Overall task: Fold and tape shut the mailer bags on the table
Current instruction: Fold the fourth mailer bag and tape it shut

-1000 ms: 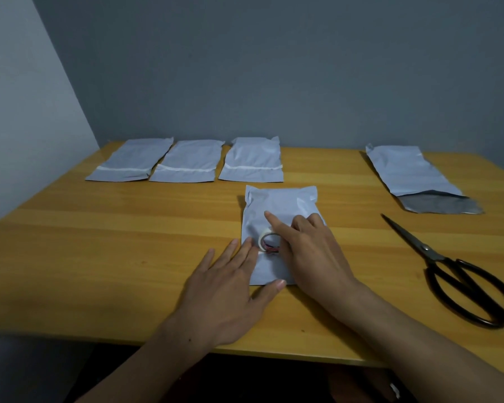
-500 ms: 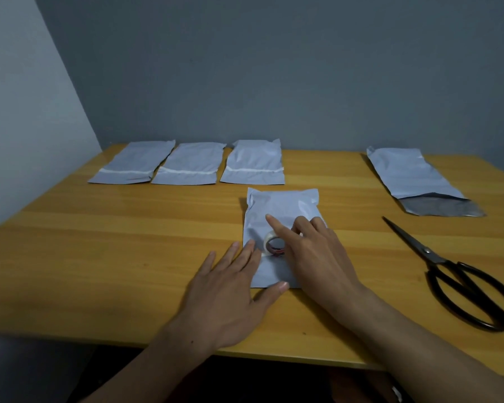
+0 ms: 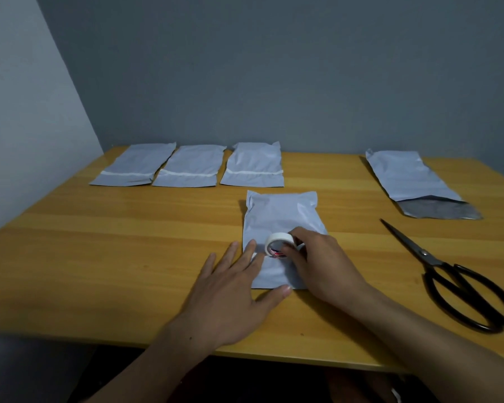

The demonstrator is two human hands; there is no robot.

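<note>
Dim, flat indoor light w/ bluish cast. Faint soft shadows beside the long black metal scissors (image 3: 425, 253). Left hand (image 3: 230, 295) slightly motion-blurred. Wide-angle bending twd frame edges; overall soft.

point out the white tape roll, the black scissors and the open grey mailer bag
white tape roll (image 3: 277, 237): head view, outer band
black scissors (image 3: 424, 253): head view, pivot
open grey mailer bag (image 3: 405, 175): head view, pale front panel

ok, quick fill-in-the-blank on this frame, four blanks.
1. The right hand grips the ____ over the middle bag.
2. The far row holds ____ taped bags.
3. The far-right bag has its mouth ____.
4. The black ____ lie untouched on the table.
Missing: tape roll; three; open; scissors.
</note>
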